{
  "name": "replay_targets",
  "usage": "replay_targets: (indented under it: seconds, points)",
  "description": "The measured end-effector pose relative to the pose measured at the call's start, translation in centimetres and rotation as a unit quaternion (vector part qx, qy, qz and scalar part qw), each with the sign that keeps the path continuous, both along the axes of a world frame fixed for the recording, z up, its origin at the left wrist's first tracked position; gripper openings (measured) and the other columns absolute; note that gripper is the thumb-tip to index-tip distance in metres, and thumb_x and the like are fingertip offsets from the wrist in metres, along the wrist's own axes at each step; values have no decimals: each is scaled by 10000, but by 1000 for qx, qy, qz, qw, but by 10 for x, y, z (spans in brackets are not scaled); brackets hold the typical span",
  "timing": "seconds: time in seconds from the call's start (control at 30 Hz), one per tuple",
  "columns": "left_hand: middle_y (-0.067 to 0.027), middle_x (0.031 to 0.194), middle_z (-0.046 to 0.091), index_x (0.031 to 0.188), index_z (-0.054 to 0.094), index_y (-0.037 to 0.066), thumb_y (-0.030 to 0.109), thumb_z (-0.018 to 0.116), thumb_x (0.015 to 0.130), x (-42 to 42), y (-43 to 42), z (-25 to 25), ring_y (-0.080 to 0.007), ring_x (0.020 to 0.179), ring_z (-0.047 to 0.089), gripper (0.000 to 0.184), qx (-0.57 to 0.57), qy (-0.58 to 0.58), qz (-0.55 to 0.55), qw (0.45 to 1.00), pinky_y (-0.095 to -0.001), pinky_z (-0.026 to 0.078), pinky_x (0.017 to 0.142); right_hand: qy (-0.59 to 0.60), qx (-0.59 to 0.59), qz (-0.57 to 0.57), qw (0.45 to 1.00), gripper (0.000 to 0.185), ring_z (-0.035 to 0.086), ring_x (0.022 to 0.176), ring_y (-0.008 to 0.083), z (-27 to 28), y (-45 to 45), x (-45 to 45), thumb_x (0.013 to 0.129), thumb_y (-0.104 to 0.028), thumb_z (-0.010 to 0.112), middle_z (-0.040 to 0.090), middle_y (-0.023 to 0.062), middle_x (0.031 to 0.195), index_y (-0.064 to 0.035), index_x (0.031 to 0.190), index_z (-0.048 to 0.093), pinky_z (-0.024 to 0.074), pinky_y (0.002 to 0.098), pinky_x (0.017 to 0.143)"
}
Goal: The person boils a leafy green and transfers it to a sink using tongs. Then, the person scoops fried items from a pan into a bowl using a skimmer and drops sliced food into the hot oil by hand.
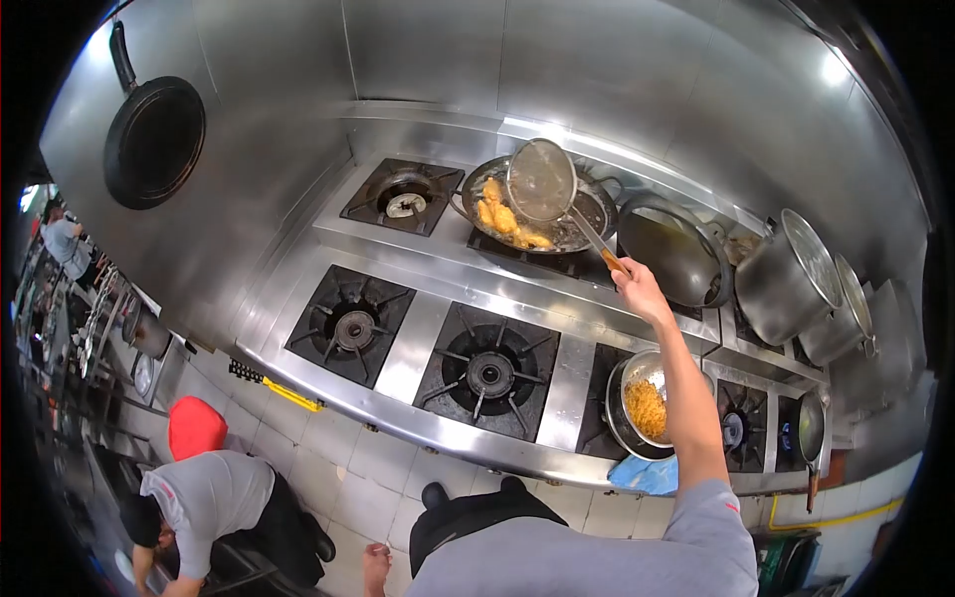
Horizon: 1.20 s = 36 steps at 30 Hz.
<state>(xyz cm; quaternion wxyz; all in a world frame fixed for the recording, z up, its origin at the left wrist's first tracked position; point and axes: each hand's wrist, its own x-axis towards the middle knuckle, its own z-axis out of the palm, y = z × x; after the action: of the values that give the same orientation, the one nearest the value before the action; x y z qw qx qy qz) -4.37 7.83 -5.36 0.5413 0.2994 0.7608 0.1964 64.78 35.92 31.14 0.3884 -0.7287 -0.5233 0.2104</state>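
My right hand (642, 291) grips the wooden handle of a round mesh strainer (542, 180). The strainer's basket is tilted over a wide two-handled pan (587, 239) on the back burner. Golden fried pieces (500, 215) lie in dark, bubbling oil on the pan's left side, beside the strainer. Low by my body, away from the stove, hangs my left hand (376, 567), its fingers curled and nothing visible in them.
A metal bowl of orange-yellow food (645, 406) stands on a front burner near my right forearm, above a blue cloth (644, 476). A large wok (671, 249) and tall pots (789, 279) line the back right. Another person (214, 497) bends over at lower left.
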Motion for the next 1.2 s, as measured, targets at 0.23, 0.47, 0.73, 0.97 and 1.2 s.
replay_targets:
  seconds: [0.23, 0.47, 0.73, 0.97, 1.2]
  points:
    - [-62, 790, 603, 1006, 525, 42, 98, 537, 870, 8, 17, 5, -142, 626, 581, 148, 15, -29, -7, 999, -289, 469, 502, -17, -10, -107, 994, 251, 563, 674, 210, 38, -42, 13, 908, -160, 522, 586, 102, 738, -18, 1116, 533, 429, 342, 641]
    - [-55, 733, 576, 957, 511, 42, 74, 501, 860, -12, -8, -4, -149, 590, 571, 103, -7, -6, 30, 1000, -298, 465, 489, -220, -69, -151, 961, 417, 557, 1072, 434, 35, -7, 19, 799, -96, 471, 617, 262, 1072, -6, 1206, 483, 425, 462, 933]
    - [-62, 717, 573, 984, 504, 45, 71, 502, 858, -41, -51, -38, -149, 576, 572, 128, -5, -28, 68, 997, -290, 464, 466, 70, -163, -71, 982, 276, 416, 382, 163, -4, 81, -2, 806, -107, 417, 446, 57, 521, -25, 1048, 522, 291, 348, 349]
    - [-72, 727, 589, 1005, 496, 52, 83, 534, 870, -47, -108, -69, -150, 531, 577, 143, -28, -28, 130, 991, -292, 467, 420, 199, -116, -44, 972, 341, 380, 422, 119, -23, 124, -30, 840, -84, 441, 415, 18, 565, -80, 1181, 436, 248, 290, 346]
    - [-180, 1410, 350, 1368, 439, 117, 384, 484, 936, -56, -140, -29, -275, 1304, 340, 510, -78, -93, -85, 989, -409, 381, 1005, 300, -57, -65, 950, 525, 376, 450, 104, -13, 124, -47, 867, -100, 459, 441, 12, 616, -106, 1375, 328, 252, 262, 354]
